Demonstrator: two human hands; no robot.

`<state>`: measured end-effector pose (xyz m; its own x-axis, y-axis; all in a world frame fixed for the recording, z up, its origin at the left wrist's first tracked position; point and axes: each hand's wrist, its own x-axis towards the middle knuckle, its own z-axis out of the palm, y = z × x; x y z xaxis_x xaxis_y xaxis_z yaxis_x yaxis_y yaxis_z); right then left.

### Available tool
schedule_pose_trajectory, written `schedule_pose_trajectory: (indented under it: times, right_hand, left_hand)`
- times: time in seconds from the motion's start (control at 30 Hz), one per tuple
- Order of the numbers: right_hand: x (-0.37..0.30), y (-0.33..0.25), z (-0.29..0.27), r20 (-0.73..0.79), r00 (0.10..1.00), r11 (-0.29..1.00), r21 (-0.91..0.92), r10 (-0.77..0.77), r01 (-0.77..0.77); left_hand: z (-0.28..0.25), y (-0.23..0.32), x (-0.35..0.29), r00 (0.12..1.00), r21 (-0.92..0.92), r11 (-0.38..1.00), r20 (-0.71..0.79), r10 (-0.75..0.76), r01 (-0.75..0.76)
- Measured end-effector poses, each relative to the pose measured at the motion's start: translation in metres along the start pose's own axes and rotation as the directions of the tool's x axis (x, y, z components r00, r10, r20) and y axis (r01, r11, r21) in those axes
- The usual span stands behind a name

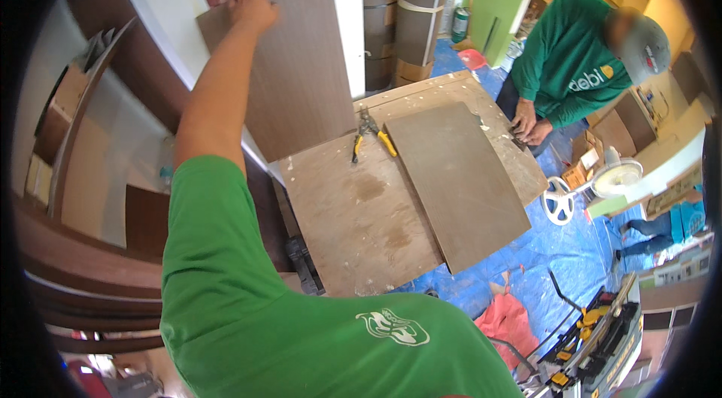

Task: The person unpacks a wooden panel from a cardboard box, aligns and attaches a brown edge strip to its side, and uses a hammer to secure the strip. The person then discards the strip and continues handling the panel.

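Observation:
My left arm, in a green sleeve, stretches up to the far left. My left hand (253, 8) is closed over the top edge of a brown wood-grain board (289, 71), which stands upright at the left end of the worktable (338, 225). A second brown board (459, 180) lies flat on the table, its near corner jutting past the edge. Between the two boards rest yellow-handled pliers (368, 135), their handles spread. My right hand is out of view.
Across the table, a person in a green long-sleeved shirt (571, 59) bends over, both hands at a small dark thing. Tall wrapped rolls (417, 18) stand behind. Blue sheeting (481, 285) covers the floor, with a red cloth (511, 326), a white fan (618, 176) and a tool stand (590, 338).

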<state>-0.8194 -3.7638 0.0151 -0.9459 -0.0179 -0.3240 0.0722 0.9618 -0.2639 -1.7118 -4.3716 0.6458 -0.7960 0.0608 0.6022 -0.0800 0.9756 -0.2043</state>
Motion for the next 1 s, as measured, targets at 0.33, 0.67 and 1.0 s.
schedule_pose_trajectory:
  times: [0.33,0.67,1.0]
  right_hand:
    - [-0.001,-0.088,-0.028,0.432,0.738,0.421,0.622,0.519,-0.66]
    - [0.035,-0.087,-0.045,0.48,0.662,0.496,0.439,0.576,-0.749]
    - [0.093,-0.06,-0.119,0.262,0.965,0.973,-0.215,-0.021,0.08]
  left_hand:
    - [0.029,-0.005,0.026,1.0,0.091,0.996,-0.008,0.007,-0.006]
    - [-0.01,-0.011,-0.009,0.929,0.014,0.969,-0.282,0.239,-0.246]
    - [-0.071,-0.031,-0.1,0.858,-0.052,0.99,-0.506,0.088,-0.133]
